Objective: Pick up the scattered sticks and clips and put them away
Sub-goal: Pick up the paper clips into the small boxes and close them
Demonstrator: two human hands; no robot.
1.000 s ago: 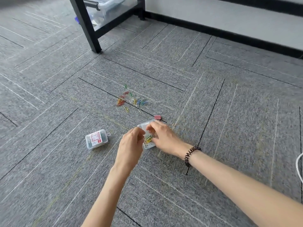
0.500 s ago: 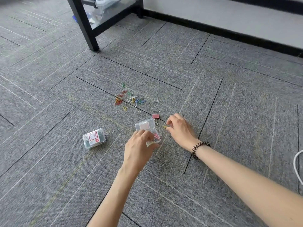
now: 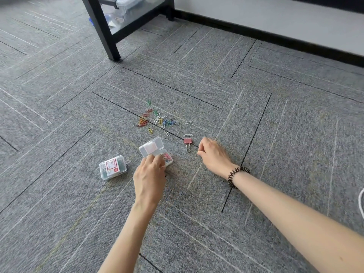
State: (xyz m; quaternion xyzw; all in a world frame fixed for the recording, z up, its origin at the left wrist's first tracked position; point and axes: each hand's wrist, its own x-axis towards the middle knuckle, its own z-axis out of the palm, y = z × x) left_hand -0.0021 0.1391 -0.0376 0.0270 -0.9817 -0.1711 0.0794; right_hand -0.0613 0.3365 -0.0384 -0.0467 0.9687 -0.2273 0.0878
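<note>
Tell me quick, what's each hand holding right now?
Left hand: holds the open clear box.
Right hand: curled; any clip inside cannot be told.

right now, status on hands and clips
Left hand holds open box. Right hand curled by pink binder clip, contents unseen. Paper clip pile loose beyond, unobstructed.

light: bright, even, soft | shadows: faint | blur: slight motion smear | edges: wide-angle bowing of carpet lines

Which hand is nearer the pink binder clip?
Right. The right hand sits just right of the pink binder clip; the left hand holds the open clear plastic box, farther left.
</note>
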